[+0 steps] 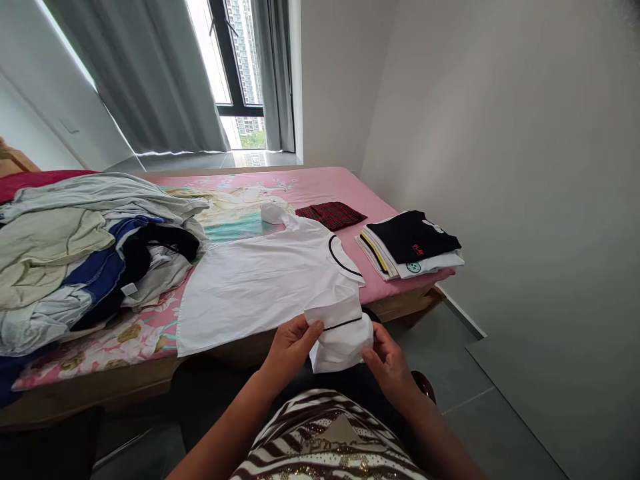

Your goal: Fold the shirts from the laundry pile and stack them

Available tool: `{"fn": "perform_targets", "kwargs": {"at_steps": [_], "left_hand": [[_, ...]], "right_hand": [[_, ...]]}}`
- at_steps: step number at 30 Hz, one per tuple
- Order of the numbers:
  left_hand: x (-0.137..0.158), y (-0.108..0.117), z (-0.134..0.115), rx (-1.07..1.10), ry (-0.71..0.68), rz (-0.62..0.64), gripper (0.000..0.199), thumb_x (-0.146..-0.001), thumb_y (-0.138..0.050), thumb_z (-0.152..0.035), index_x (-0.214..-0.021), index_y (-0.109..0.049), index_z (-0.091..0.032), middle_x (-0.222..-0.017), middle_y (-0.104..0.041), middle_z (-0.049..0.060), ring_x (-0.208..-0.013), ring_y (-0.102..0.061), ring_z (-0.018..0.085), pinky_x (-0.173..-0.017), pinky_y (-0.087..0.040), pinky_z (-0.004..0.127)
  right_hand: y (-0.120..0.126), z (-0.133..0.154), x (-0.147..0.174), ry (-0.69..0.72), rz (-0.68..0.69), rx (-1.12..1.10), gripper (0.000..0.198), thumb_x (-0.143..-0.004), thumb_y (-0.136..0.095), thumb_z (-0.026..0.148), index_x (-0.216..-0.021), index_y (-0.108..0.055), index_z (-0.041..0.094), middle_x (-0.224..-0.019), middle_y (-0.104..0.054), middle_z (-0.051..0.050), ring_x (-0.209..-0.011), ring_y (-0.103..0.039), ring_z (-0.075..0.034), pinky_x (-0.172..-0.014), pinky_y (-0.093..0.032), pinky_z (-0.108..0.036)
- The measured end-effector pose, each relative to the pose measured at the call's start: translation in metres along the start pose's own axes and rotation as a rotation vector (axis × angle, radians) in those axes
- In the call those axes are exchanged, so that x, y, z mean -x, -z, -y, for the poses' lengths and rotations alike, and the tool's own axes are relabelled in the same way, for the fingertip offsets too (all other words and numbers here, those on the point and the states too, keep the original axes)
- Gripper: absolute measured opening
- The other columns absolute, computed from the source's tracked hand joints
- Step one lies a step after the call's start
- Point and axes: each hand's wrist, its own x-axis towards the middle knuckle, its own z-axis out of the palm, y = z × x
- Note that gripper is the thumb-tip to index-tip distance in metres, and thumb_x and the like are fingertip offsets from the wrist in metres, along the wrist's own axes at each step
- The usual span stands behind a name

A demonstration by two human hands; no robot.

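A white shirt (250, 277) lies spread along the near edge of a pink-sheeted bed (325, 179), and a person in a striped top sits or stands close against that edge. From where I am in the room, the shirt's long axis runs roughly parallel to the near edge: the hem (193, 313) points to the bed's left end, and the black-trimmed neckline (345, 257) points to the right end. The far sleeve (275, 215) reaches toward the far edge, while the near sleeve (343, 347), crossed by a thin black line, comes out past the near edge above the person's lap. The left hand (293, 343) pinches this sleeve, thumb on top, fingers tucked beneath; the right hand (390, 367) grasps its opposite side between thumb and fingers. Some fingertips are behind the cloth, so I cannot tell how firmly they press. To handle the sleeve well, I would keep both pinches light and level, draw the fabric smooth between them, keep the black line straight, and avoid tugging the body off the bed. Beyond the neckline, further from the near edge, rests a folded red plaid cloth (331, 215); a folded stack (415, 243) sits by the near right corner, and a loose heap of clothes (90, 247) covers the left end.
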Motion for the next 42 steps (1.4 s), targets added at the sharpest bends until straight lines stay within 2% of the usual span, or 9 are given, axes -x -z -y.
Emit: {"fn": "perform_targets", "kwargs": {"at_steps": [5,9,14,18,23,28,32,38,42], "left_hand": [[-0.008,-0.010,-0.002,-0.091,-0.031,0.175,0.039,-0.082,-0.057,-0.046,-0.100,-0.070,-0.014,-0.088,-0.069,0.006,-0.080,-0.059,0.017,-0.072,-0.046,0.027],[-0.008,-0.008,0.005,-0.144,-0.071,0.337,0.065,-0.069,-0.073,-0.039,-0.129,-0.053,-0.021,-0.117,-0.062,0.008,-0.105,-0.054,0.023,-0.091,-0.043,0.033],[-0.002,0.007,0.029,-0.275,0.002,0.424,0.077,-0.067,-0.075,-0.037,-0.136,-0.045,-0.021,-0.131,-0.054,0.010,-0.122,-0.046,0.027,-0.102,-0.036,0.038],[0.003,0.011,0.051,-0.339,-0.012,0.401,0.034,-0.083,-0.056,-0.041,-0.101,-0.069,-0.015,-0.090,-0.067,0.005,-0.089,-0.058,0.019,-0.082,-0.044,0.029],[0.006,0.015,0.069,-0.359,0.028,0.327,0.040,-0.087,-0.048,-0.046,-0.073,-0.065,-0.013,-0.061,-0.054,-0.002,-0.061,-0.047,0.011,-0.060,-0.037,0.023],[0.004,0.014,0.055,-0.302,0.002,0.386,0.038,-0.081,-0.058,-0.045,-0.100,-0.069,-0.014,-0.093,-0.068,0.006,-0.089,-0.058,0.020,-0.082,-0.043,0.030],[0.003,-0.001,0.029,-0.251,-0.109,0.378,0.065,-0.071,-0.070,-0.039,-0.130,-0.053,-0.018,-0.118,-0.063,0.009,-0.107,-0.055,0.026,-0.095,-0.041,0.036],[0.027,-0.009,-0.004,-0.333,-0.286,0.426,0.031,-0.085,-0.055,-0.035,-0.106,-0.070,-0.018,-0.100,-0.071,0.011,-0.091,-0.064,0.024,-0.084,-0.049,0.034],[0.046,-0.005,-0.016,-0.328,-0.282,0.466,0.028,-0.087,-0.052,-0.034,-0.101,-0.072,-0.021,-0.093,-0.070,0.010,-0.083,-0.065,0.020,-0.076,-0.051,0.030]], "right_hand": [[0.005,0.013,-0.005,-0.010,-0.103,-0.044,0.054,-0.078,-0.064,0.047,-0.124,-0.053,0.019,-0.112,-0.062,-0.009,-0.098,-0.057,-0.022,-0.082,-0.047,-0.029],[0.009,0.022,-0.005,-0.109,-0.192,-0.105,0.038,-0.082,-0.059,0.047,-0.105,-0.067,0.018,-0.086,-0.068,-0.004,-0.077,-0.060,-0.019,-0.064,-0.047,-0.026],[0.012,0.021,-0.008,-0.146,-0.384,-0.409,0.040,-0.079,-0.064,0.046,-0.112,-0.064,0.023,-0.096,-0.070,-0.003,-0.082,-0.063,-0.020,-0.068,-0.050,-0.028],[0.013,0.015,-0.013,-0.153,-0.494,-0.524,0.042,-0.077,-0.066,0.044,-0.113,-0.063,0.022,-0.097,-0.070,-0.004,-0.085,-0.065,-0.020,-0.073,-0.052,-0.031],[0.017,0.008,-0.019,-0.145,-0.643,-0.537,0.042,-0.076,-0.067,0.044,-0.110,-0.063,0.019,-0.095,-0.071,-0.004,-0.083,-0.066,-0.019,-0.075,-0.053,-0.033],[0.011,0.004,-0.014,-0.184,-0.558,-0.525,0.041,-0.077,-0.066,0.043,-0.111,-0.063,0.019,-0.093,-0.070,-0.004,-0.080,-0.064,-0.019,-0.071,-0.052,-0.032],[0.000,0.012,0.000,-0.148,-0.366,-0.327,0.032,-0.083,-0.060,0.042,-0.104,-0.065,0.019,-0.082,-0.068,-0.003,-0.072,-0.061,-0.018,-0.062,-0.050,-0.027],[0.006,0.040,0.026,0.248,0.016,0.010,0.015,-0.081,-0.061,0.030,-0.090,-0.069,0.022,-0.087,-0.066,-0.006,-0.084,-0.060,-0.022,-0.078,-0.050,-0.034],[0.013,0.052,0.041,0.199,0.235,0.135,0.053,-0.071,-0.071,0.033,-0.122,-0.058,0.026,-0.115,-0.062,-0.009,-0.106,-0.058,-0.027,-0.090,-0.049,-0.037]]}}
